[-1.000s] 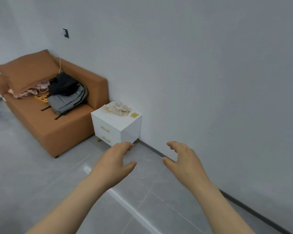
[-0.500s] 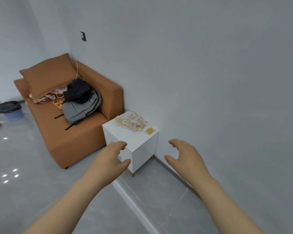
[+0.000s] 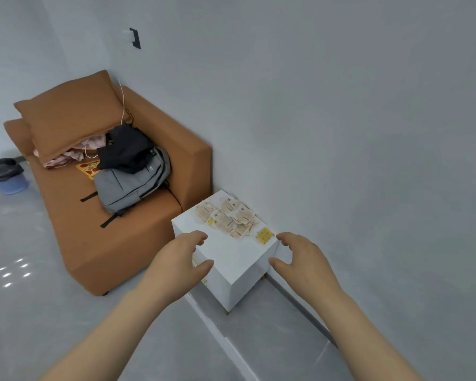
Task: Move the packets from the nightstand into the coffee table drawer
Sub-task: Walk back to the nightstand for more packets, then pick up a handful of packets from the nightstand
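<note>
From my remote seat, the biggest thing in view is the orange-brown upholstered sofa (image 3: 127, 243) against the grey wall, with a grey fabric backpack (image 3: 129, 188) slumped on its seat. Just beside its arm, tucked into the wall, stands the white cube-shaped nightstand (image 3: 238, 259).

My left hand (image 3: 176, 261) hovers over the nightstand's near-left edge and my right hand (image 3: 304, 259) hangs off its near-right corner. Both have their fingers loosely curved and spread, holding nothing. I cannot tell whether either one brushes the cabinet.

The loose heap of pale beige paper packets (image 3: 231, 217) lies on the back half of the top, close to the wall, and a single small yellow square packet (image 3: 264, 235) sits just apart from it, nearest my right hand.

I judge this to be the approach to the first pickup, with nothing gathered yet. Next I would reach both hands forward past the bare front of the top and scoop the heap from both sides, since the thin, slippery sachets could scatter. The coffee table drawer is not in view, so I would have to turn and find it afterwards.
</note>
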Demonstrator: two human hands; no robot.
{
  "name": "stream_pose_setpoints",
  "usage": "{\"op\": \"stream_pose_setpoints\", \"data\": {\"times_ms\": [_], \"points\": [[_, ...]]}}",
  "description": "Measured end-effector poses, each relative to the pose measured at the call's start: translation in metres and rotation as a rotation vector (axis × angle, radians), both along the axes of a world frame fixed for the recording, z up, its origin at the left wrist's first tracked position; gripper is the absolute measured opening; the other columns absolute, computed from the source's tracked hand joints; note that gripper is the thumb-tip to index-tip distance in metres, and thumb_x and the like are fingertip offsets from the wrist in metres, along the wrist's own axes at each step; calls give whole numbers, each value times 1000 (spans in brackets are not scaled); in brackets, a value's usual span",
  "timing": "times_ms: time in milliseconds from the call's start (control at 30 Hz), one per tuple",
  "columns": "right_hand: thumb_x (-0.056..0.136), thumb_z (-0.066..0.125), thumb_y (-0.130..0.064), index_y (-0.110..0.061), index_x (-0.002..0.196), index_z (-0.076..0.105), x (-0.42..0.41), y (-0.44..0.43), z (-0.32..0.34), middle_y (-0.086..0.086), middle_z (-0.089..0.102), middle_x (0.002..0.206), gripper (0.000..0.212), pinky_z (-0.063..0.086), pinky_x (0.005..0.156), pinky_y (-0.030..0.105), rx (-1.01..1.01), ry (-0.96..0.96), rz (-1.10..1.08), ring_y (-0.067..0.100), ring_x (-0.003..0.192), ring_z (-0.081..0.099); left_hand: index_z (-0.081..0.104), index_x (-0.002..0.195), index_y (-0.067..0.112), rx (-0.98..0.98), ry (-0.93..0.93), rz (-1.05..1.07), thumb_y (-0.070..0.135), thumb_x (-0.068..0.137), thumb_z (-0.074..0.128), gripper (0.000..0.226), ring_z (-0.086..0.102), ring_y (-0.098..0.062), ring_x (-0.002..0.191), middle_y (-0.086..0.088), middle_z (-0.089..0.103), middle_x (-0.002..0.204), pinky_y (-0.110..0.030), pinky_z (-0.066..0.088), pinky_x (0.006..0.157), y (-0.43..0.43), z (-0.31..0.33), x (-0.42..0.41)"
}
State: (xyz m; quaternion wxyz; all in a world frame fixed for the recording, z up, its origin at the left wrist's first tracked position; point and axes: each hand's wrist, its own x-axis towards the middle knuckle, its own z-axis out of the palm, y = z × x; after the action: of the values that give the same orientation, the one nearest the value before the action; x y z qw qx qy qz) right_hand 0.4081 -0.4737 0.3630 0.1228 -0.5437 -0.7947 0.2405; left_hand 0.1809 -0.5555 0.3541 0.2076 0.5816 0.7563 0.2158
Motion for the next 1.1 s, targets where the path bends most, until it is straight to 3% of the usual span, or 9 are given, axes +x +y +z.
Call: {"op": "stream_pose_setpoints", "data": {"times_ms": [300, 433, 733, 1100], "points": [[88, 60, -34, -24, 138, 44, -92, 114, -30, -8, 50, 135, 53, 37, 99, 24, -94, -29, -65, 10, 123, 46, 44, 138, 23, -94, -21, -66, 34, 88, 62, 54, 51, -9, 119, 8, 51, 133, -24, 43, 97, 132, -25, -100], [88, 60, -33, -25, 136, 44, -122, 182, -50, -6, 53, 131, 51, 37, 92, 21, -115, -44, -53, 11, 119, 49, 44, 138, 23, -116, -19, -61, 36, 88, 62, 54, 51, -9, 119, 8, 51, 134, -26, 44, 97, 196, -44, -130], [89, 58, -34, -23, 138, 42, -176, 313, -98, -3, 50, 134, 52, 36, 92, 21, -237, -108, -44, 13, 121, 49, 46, 136, 25, -238, -7, -43, 37, 88, 62, 52, 54, -7, 112, 9, 52, 130, -17, 41, 85, 317, -92, -184], [91, 58, -35, -22, 138, 41, -223, 385, -177, -3, 49, 135, 52, 36, 96, 23, -381, -206, -193, 14, 123, 47, 45, 136, 20, -426, -4, -182, 36, 89, 59, 51, 53, -13, 116, 3, 52, 133, -22, 43, 89, 426, -174, -253]]}}
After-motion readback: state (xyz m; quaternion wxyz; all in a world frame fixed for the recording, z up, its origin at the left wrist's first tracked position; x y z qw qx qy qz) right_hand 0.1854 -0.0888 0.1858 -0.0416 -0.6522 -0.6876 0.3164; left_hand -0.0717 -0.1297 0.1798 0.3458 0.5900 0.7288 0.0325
